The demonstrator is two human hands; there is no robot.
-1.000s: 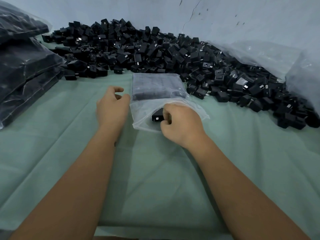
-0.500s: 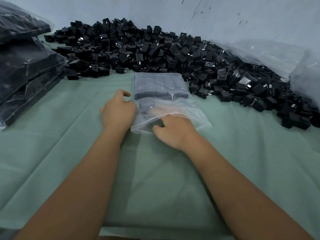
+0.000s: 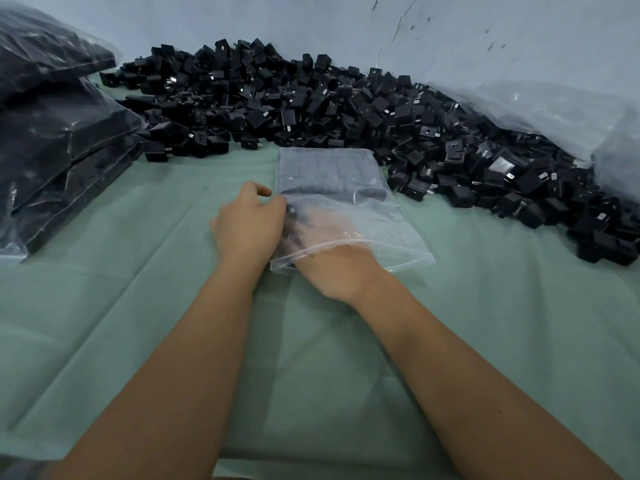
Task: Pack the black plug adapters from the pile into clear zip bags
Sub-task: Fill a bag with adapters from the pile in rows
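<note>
right hand (image 3: pixel 332 251): was pushed into the mouth of the zip bag (image 3: pixel 349 216), fingers inside and blurred through the plastic; couldn't tell whether they gripped an adapter.
left hand (image 3: pixel 251 225): sat at the bag's left edge, fingers curled, pinching the plastic by the opening.
zip bag: lay flat on the green cloth (image 3: pixel 173 306), mouth toward the person, rows of adapters packed in the far half.
pile of black plug adapters (image 3: pixel 346 109): just behind the bag, running to its right along the wall (image 3: pixel 311 26).
filled bags (image 3: pixel 52 140): stacked well left of the zip bag.
loose clear plastic (image 3: pixel 540 109): draped over the pile, far right of the bag.
change vs 1.0 s ago: right hand had been at the mouth holding one adapter; it had since gone deeper, adapter no longer seen clearly.
</note>
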